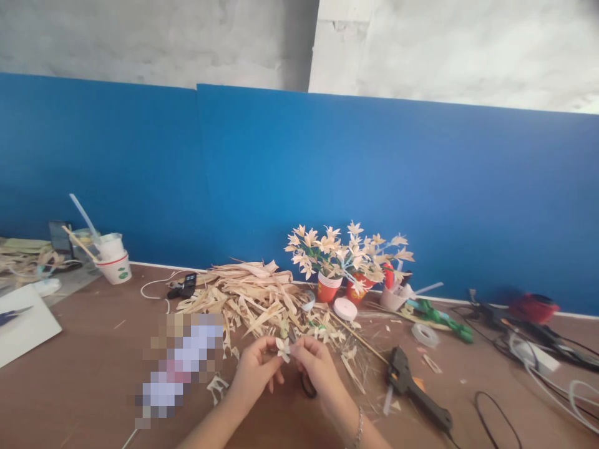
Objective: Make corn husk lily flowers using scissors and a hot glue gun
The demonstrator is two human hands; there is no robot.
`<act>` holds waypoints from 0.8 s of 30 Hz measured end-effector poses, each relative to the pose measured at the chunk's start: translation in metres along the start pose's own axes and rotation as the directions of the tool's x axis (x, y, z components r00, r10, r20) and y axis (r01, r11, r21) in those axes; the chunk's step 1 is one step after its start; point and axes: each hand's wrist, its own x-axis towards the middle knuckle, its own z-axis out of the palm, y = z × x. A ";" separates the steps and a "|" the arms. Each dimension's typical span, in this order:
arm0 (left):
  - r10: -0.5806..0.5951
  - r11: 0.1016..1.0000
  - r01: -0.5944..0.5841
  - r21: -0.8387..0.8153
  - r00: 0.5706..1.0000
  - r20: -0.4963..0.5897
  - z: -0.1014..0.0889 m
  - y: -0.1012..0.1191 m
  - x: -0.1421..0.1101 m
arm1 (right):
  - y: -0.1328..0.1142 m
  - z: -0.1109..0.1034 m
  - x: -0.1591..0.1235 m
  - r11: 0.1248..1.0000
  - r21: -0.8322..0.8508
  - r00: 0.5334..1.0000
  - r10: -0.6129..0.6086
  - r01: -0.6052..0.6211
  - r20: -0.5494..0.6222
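Observation:
A small cream flower [282, 350] with pointed petals, apparently made of dried husk, is held up between my two hands. My left hand [257, 368] pinches it from the left with thumb and forefinger, the other fingers curled below. From the right, the closed thumb and forefinger of my right hand [316, 368] meet a petal edge. Scissors [307, 386] show in part at my right hand: a black handle loop below it and a grey blade above its fingertips. Whether that hand also grips them is hidden. Behind my hands lies a heap of dried husk strips [253, 299].
Finished flowers stand in red paper cups [329, 288] behind the heap. A black glue gun [416, 390] lies right, near a tape roll [425, 335] and tangled cables [528, 349]. A pixelated object [180, 368] lies left. A white cup [115, 268] stands by the blue partition [281, 168].

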 end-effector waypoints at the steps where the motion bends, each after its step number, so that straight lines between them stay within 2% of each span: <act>1: -0.002 1.000 0.002 -0.001 1.000 0.001 0.000 0.000 0.000 | 0.001 0.000 0.000 1.000 0.003 1.000 0.002 -0.002 -0.001; 5: -0.004 0.997 0.003 -0.073 1.000 -0.015 0.000 -0.001 0.000 | 0.004 0.002 0.001 0.999 0.038 1.000 -0.017 0.018 -0.007; 9: -0.052 0.990 0.051 -0.133 0.999 0.003 0.001 0.002 -0.002 | 0.003 0.006 0.000 0.992 0.122 1.000 -0.024 0.022 0.016; 14: -0.076 0.989 0.068 -0.128 0.996 -0.056 0.003 0.009 -0.005 | 0.007 0.007 -0.001 0.987 0.164 1.000 0.000 -0.004 0.025; 19: -0.046 0.987 0.033 -0.155 0.996 -0.077 0.004 0.010 -0.006 | 0.008 0.007 -0.001 0.986 0.163 0.999 0.024 -0.028 0.024; 24: -0.007 0.992 -0.003 -0.126 0.997 -0.081 0.002 0.006 -0.004 | 0.007 0.006 -0.001 0.992 0.124 1.000 -0.001 0.003 -0.015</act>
